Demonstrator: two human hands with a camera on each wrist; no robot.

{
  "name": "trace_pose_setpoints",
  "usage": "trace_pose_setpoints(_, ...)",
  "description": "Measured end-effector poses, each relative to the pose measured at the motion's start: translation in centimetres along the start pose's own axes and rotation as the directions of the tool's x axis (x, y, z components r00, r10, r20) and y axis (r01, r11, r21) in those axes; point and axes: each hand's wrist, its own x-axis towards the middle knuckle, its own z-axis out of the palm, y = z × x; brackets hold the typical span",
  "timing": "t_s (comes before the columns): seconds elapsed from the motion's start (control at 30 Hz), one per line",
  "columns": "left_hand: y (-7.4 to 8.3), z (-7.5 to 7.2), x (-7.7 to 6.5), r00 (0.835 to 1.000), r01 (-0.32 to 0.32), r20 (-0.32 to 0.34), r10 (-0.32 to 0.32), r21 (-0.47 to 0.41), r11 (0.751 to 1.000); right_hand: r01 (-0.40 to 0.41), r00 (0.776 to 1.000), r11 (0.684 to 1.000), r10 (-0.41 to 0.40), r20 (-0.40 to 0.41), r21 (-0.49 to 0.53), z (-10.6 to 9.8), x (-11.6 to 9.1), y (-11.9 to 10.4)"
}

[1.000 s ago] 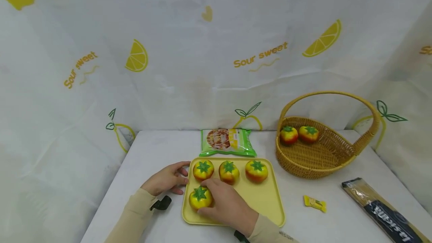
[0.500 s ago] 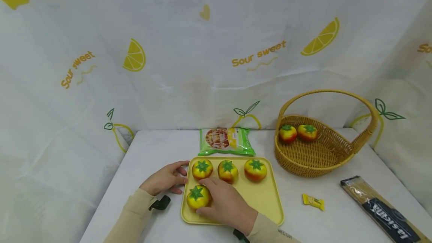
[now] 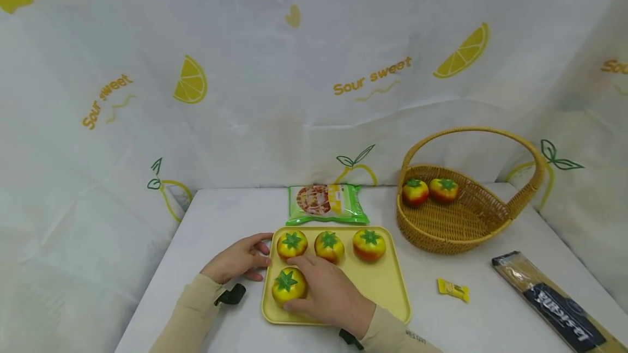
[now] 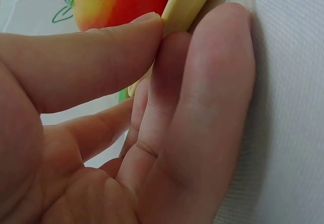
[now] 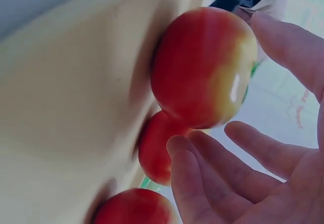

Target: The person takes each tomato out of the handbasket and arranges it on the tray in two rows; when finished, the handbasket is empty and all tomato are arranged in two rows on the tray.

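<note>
My right hand (image 3: 334, 294) reaches over the yellow tray (image 3: 375, 296) from the right, around a yellow-red toy persimmon (image 3: 289, 287) with a green leafy top. In the right wrist view, gaps show between the spread fingers (image 5: 235, 176) and that persimmon (image 5: 202, 67), which sits on the tray. Three more persimmons (image 3: 369, 245) form a row along the tray's far side. At the tray's left edge is my left hand (image 3: 235, 260). The left wrist view has its thumb and fingertips meeting at the tray rim (image 4: 187, 4).
A green snack bag (image 3: 326, 203) lies behind the tray. The wicker basket (image 3: 444, 247) at the back right holds two persimmons (image 3: 444, 190). Right of the tray are a small yellow wrapped candy (image 3: 453, 290) and a long pack marked in black (image 3: 559, 304). A printed cloth (image 3: 275, 140) hangs behind the table.
The head view has shifted slightly, so everything sits a little further left in it. Both hands keep their places at the tray, and the persimmons stay where they were.
</note>
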Motion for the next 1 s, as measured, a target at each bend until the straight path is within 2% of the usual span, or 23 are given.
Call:
trace_pose_setpoints(0.37, 0.1, -0.4, 0.2, 1.000, -0.016, 0.005, 0.016, 0.004, 1.000, 0.042, 0.999, 0.999, -0.043, -0.027, -0.031, -1.8, -0.2, 0.0)
trace_pose_setpoints(0.57, 0.0, -0.4, 0.0, 1.000, -0.014, -0.011, 0.014, -0.004, 1.000, 0.090, 0.996, 0.996, -0.090, -0.020, -0.012, -4.6, -0.8, 1.0)
trace_pose_setpoints(0.7, -0.2, -0.2, 0.0, 1.000, -0.006, -0.012, 0.006, -0.003, 1.000, 0.122, 0.987, 0.992, -0.123, -0.102, -0.013, -7.2, -2.2, 3.2)
trace_pose_setpoints(0.8, -0.5, 0.0, 0.1, 1.000, 0.004, -0.007, -0.004, -0.005, 1.000, 0.098, 0.978, 0.994, -0.106, -0.181, -0.052, -9.5, -3.5, 5.7)
trace_pose_setpoints(1.0, -0.9, 0.0, 0.3, 1.000, 0.001, -0.001, -0.001, -0.006, 1.000, -0.040, 0.963, 0.996, 0.018, -0.269, -0.077, -15.0, -6.2, 10.7)
